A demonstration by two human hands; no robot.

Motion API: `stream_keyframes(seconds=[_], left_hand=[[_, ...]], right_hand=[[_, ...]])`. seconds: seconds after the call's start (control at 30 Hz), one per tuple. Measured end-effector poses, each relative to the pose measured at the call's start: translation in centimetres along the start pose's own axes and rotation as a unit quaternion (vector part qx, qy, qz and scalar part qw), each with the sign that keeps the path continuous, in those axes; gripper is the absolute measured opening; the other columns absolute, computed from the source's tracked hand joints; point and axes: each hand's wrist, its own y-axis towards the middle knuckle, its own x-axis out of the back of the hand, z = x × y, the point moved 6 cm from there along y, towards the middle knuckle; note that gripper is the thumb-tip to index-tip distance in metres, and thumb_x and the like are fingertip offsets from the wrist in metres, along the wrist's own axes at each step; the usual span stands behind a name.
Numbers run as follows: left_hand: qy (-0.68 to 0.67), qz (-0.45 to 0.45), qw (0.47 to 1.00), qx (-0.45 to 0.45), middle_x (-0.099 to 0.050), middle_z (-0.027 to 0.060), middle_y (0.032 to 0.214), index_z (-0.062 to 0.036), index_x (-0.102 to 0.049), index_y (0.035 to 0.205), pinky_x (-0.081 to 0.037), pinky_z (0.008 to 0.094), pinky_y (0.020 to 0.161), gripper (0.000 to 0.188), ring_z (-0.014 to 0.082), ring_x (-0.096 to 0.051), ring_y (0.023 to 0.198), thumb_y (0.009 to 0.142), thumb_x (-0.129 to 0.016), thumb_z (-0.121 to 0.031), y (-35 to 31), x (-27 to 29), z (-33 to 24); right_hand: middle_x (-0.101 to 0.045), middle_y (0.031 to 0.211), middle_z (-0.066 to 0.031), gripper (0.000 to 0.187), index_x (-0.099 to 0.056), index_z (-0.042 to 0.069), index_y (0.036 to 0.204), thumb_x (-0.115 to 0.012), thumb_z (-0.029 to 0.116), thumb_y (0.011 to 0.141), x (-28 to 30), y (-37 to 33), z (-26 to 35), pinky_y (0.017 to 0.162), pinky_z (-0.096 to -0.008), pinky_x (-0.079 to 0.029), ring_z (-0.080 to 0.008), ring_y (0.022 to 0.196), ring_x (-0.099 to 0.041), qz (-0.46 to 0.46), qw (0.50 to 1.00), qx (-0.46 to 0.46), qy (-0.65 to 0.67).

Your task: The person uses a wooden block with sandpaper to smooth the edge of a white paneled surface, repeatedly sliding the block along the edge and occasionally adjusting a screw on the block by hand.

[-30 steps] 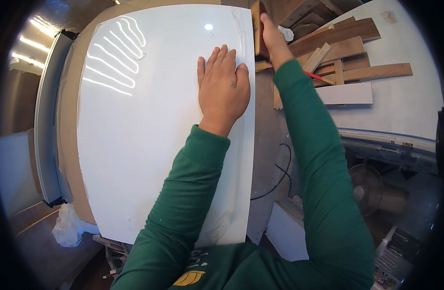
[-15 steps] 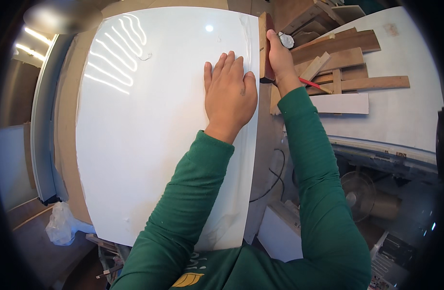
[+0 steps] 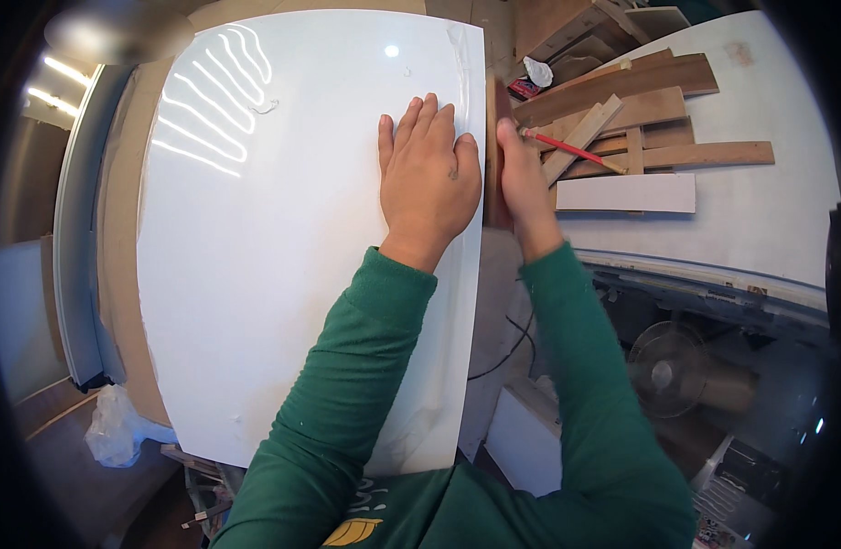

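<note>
A large glossy white panel (image 3: pixel 283 302) lies in front of me, with long strips of light mirrored on its surface. My left hand (image 3: pixel 429 192) rests flat on it near the right edge, fingers stretched out and slightly apart. Against that right edge stands a brown wooden block (image 3: pixel 495 183), upright and a little blurred. My right hand (image 3: pixel 528 183) grips the block from its outer side, with the thumb side uppermost. The face of the block toward the panel is hidden.
To the right, several wooden strips (image 3: pixel 658 110), a red pencil (image 3: pixel 576 150) and a white board piece (image 3: pixel 626 194) lie on a white surface (image 3: pixel 749 119). Lower right stands a fan (image 3: pixel 667 371). A clear plastic bag (image 3: pixel 116 425) hangs at the lower left.
My right hand has slid the wooden block along the panel's edge toward me. My left hand stays flat on the panel; the whole view has shifted slightly.
</note>
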Motion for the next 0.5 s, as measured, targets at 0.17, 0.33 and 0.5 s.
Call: stream_keyframes(seconds=[0.17, 0.33, 0.5], left_hand=[[-0.001, -0.007, 1.000, -0.011, -0.054, 0.0196, 0.149, -0.0005, -0.061, 0.135, -0.016, 0.0471, 0.126, 0.045, 0.0308, -0.042, 0.146, 0.100, -0.050, -0.027, -0.1, 0.2, -0.1], [-0.005, 0.000, 1.000, -0.012, -0.055, 0.0195, 0.148, -0.0003, -0.061, 0.135, -0.016, 0.0468, 0.126, 0.045, 0.0305, -0.042, 0.146, 0.100, -0.050, -0.027, 0.2, -0.3, -0.7], [-0.011, -0.003, 1.000, -0.013, -0.054, 0.0196, 0.148, -0.0001, -0.061, 0.135, -0.015, 0.0466, 0.126, 0.045, 0.0305, -0.041, 0.146, 0.100, -0.050, -0.027, 0.1, -0.6, -1.3]], right_hand=[[-0.068, 0.124, -0.0210, 0.074, -0.061, -0.010, 0.132, -0.053, 0.056, 0.100, -1.5, 2.6, 4.3, 0.099, -0.0332, -0.046, -0.0245, 0.115, -0.062, -0.038, 0.996, -0.074, 0.017], [-0.068, 0.120, -0.0194, 0.081, -0.062, -0.010, 0.128, -0.058, 0.063, 0.094, -0.4, 16.4, 5.5, 0.091, -0.0363, -0.050, -0.0273, 0.107, -0.065, -0.058, 0.998, -0.022, 0.007], [-0.063, 0.133, -0.0249, 0.080, -0.058, -0.006, 0.137, -0.053, 0.062, 0.097, 0.0, 20.2, 6.8, 0.096, -0.0455, -0.049, -0.0370, 0.114, -0.064, -0.060, 0.997, -0.048, -0.013]])
